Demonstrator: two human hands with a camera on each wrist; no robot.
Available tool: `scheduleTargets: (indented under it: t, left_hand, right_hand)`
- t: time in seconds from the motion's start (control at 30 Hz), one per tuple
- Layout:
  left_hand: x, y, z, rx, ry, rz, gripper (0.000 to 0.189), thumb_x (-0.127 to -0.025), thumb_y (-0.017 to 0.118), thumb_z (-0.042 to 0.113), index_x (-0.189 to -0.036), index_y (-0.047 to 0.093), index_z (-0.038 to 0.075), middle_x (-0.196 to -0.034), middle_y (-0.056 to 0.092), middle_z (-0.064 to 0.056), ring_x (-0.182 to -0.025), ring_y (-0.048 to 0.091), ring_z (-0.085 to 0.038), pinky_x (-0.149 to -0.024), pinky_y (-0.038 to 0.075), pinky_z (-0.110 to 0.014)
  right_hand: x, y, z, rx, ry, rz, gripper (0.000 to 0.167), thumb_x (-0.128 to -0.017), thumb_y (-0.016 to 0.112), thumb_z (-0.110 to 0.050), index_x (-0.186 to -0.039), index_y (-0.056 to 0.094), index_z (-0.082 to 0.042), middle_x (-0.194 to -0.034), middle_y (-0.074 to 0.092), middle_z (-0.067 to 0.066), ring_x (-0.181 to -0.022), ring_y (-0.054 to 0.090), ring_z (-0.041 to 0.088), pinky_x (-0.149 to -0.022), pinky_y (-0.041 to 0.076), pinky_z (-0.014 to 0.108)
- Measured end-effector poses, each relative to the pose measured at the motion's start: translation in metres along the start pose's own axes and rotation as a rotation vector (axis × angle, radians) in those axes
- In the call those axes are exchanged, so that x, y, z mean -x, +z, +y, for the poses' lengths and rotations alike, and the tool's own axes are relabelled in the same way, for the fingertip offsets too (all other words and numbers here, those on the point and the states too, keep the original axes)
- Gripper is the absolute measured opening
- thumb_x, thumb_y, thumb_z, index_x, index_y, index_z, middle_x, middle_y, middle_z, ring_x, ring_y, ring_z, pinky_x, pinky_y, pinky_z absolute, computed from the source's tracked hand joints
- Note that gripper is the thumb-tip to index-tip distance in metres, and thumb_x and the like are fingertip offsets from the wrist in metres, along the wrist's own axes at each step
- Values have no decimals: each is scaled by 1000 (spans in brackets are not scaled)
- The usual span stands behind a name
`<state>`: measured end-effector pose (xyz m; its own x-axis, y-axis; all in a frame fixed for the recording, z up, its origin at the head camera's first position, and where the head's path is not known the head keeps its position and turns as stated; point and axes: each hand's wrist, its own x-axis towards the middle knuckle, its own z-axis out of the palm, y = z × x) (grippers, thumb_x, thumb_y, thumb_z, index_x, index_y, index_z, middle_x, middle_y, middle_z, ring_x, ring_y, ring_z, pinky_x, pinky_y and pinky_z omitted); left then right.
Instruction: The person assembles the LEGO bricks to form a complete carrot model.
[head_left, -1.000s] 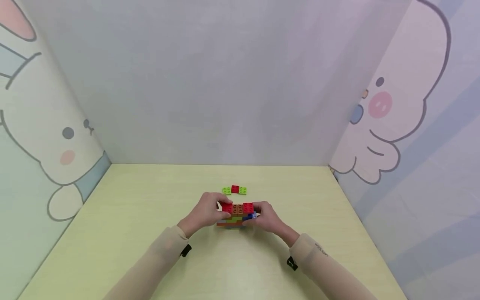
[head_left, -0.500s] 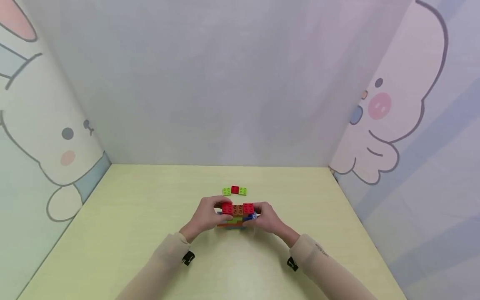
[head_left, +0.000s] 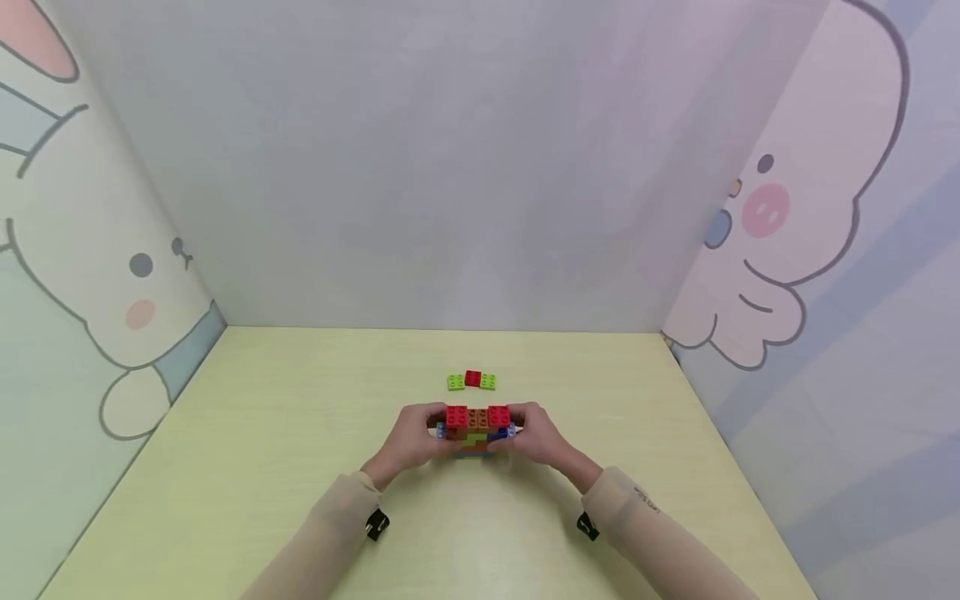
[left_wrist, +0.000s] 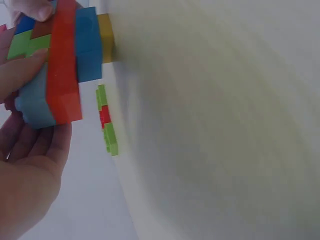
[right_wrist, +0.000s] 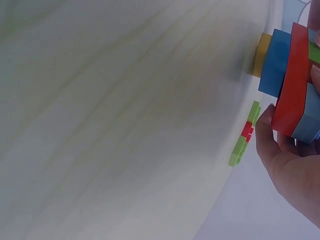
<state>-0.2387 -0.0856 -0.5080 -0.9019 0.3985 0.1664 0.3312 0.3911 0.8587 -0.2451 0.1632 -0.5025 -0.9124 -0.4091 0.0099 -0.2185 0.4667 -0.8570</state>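
A stack of toy building bricks (head_left: pixel 477 419) stands upright near the middle of the table, two red bricks and brown ones along its top. My left hand (head_left: pixel 408 437) grips its left side, thumb on the near face and fingers behind. From the right my right hand (head_left: pixel 534 435) holds it the same way. Low in the stack, the left wrist view shows a long orange-red brick (left_wrist: pixel 64 65), a blue brick (left_wrist: pixel 88 45) below it and a yellow brick (left_wrist: pixel 106 39) at the base. Fingers cover part of the middle rows.
Beyond the stack, two lime green bricks (head_left: pixel 456 382) flank a dark red brick (head_left: pixel 472 378) on the pale wooden table (head_left: pixel 315 367). A light fabric wall (head_left: pixel 435 167) rises behind the table, with cartoon-printed side walls.
My left hand has shifted down from the upper left red brick to the stack's lower left side, so that brick now shows fully. My right hand has kept its hold.
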Motion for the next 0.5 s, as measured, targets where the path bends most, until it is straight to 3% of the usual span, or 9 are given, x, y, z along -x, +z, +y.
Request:
scheduleTargets:
  t: [0.2, 0.5]
  left_hand:
    - [1, 3, -8, 41, -17, -3, 41, -71, 85, 10, -109, 69, 14, -101, 67, 7, -93, 62, -13, -83, 50, -31]
    - [5, 3, -6, 54, -50, 7, 40, -72, 85, 13, -109, 71, 10, -100, 69, 3, -91, 63, -15, -81, 51, -34]
  right_hand:
    - [0, -1, 1, -6, 11, -4, 39, -72, 85, -15, -108, 71, -13, -98, 69, -7, -91, 63, 11, -80, 50, 32]
    - [1, 1, -1, -18, 6, 3, 38, -73, 84, -11, -108, 71, -10, -98, 70, -3, -90, 64, 13, -80, 50, 33]
